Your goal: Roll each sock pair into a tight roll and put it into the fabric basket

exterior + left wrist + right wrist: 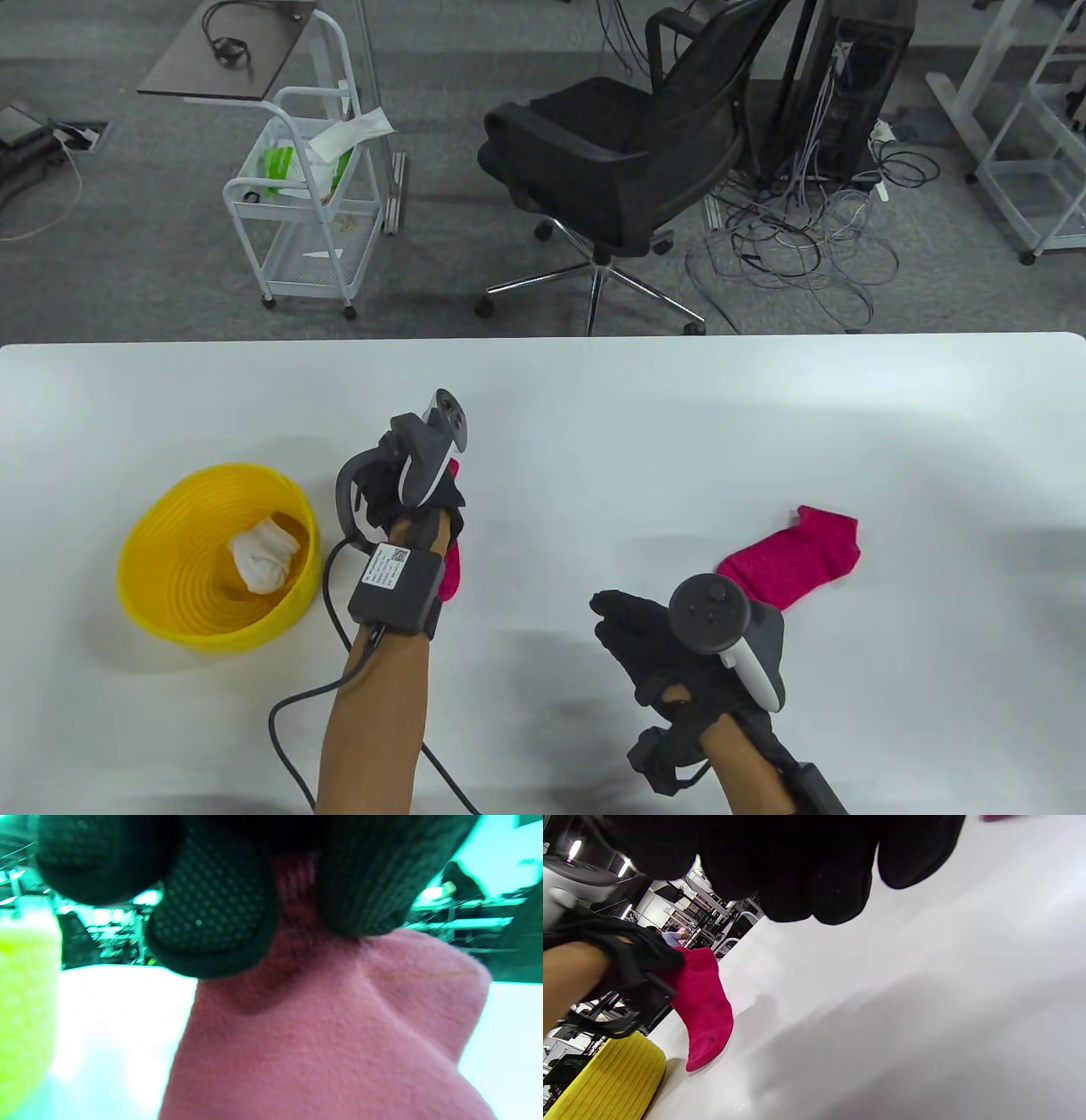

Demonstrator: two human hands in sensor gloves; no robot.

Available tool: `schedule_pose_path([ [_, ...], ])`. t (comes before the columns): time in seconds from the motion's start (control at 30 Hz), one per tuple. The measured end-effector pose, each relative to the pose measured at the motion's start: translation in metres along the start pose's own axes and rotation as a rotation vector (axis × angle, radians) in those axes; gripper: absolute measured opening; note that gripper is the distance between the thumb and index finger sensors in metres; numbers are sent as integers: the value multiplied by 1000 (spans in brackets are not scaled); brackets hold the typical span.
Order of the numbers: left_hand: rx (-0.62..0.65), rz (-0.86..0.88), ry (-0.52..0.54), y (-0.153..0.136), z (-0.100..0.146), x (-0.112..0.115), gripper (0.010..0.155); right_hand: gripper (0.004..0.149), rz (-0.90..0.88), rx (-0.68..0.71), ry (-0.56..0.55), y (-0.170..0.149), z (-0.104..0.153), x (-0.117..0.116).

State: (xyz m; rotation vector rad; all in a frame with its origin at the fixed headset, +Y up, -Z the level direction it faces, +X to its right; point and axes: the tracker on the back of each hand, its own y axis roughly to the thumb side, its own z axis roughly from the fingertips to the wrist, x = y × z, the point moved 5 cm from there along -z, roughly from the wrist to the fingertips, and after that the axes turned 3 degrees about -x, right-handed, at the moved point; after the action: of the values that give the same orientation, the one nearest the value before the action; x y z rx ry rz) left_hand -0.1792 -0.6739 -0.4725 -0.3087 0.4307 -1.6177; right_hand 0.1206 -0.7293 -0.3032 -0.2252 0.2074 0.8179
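Right hand (pixel 679 645) at lower centre-right of the table view, above the table (pixel 594 399), fingers loosely extended, holding nothing. Flat pink sock (pixel 793 556) lies just past it, up-right; contact can't be told. Left hand (pixel 407 488) at centre-left, fingers curled, pinching a second pink sock (pixel 704 1005) that hangs down, its toe at the table. Left wrist view: fingertips (pixel 212 912) clamp the fabric. Yellow basket (pixel 153 586) at left, just beside the left hand, holds a white roll (pixel 263 552). Chair (pixel 628 161) and cart (pixel 305 204) behind.
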Motion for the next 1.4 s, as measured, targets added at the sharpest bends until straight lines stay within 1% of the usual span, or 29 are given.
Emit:
schedule_pose_path([
  [0.07,68,49,45,-2,18,-19,44,56,-1,2,-4,0,0,1],
  [0.13,113,71,63,-6,32,-32,44,56,-3,3,-9,-1,1,3],
  [0.23,198,116,110,-12,64,-61,44,55,-17,-14,-32,-9,-1,8],
  [0.33,260,173,139,-17,93,-86,44,56,-27,-30,-44,-15,-2,11],
  [0.37,270,187,140,-18,97,-90,44,56,-27,-32,-45,-16,-2,11],
  [0.43,312,220,174,-20,120,-109,44,55,-28,-35,-51,-18,-2,13],
  [0.5,357,231,208,-20,139,-122,44,55,-31,-35,-61,-19,-1,14],
  [0.6,434,279,187,-15,167,-134,44,55,-45,-33,-78,-20,0,18],
  [0.7,495,347,119,-8,187,-136,44,55,-65,-40,-108,-22,1,24],
  [0.8,528,414,-18,2,200,-125,45,55,-90,-65,-137,-27,0,32],
  [0.9,536,421,-137,17,200,-104,45,55,-136,-102,-162,-36,-2,39],
  [0.97,532,395,-212,32,194,-82,45,56,-159,-125,-165,-41,-4,41],
  [1.0,530,388,-234,37,191,-73,45,55,-162,-135,-166,-43,-5,41],
  [1.07,511,378,-279,52,181,-44,45,56,-156,-140,-172,-43,-5,41],
  [1.1,504,371,-299,56,177,-33,45,55,-146,-138,-172,-42,-5,41],
  [1.17,471,366,-331,66,166,-5,45,56,-130,-130,-172,-39,-4,39],
  [1.23,456,362,-337,72,157,13,45,56,-123,-121,-172,-37,-4,39],
  [1.3,429,367,-328,75,148,28,45,56,-123,-118,-165,-36,-4,37],
  [1.4,408,380,-329,78,140,40,46,56,-122,-120,-157,-36,-4,36],
])
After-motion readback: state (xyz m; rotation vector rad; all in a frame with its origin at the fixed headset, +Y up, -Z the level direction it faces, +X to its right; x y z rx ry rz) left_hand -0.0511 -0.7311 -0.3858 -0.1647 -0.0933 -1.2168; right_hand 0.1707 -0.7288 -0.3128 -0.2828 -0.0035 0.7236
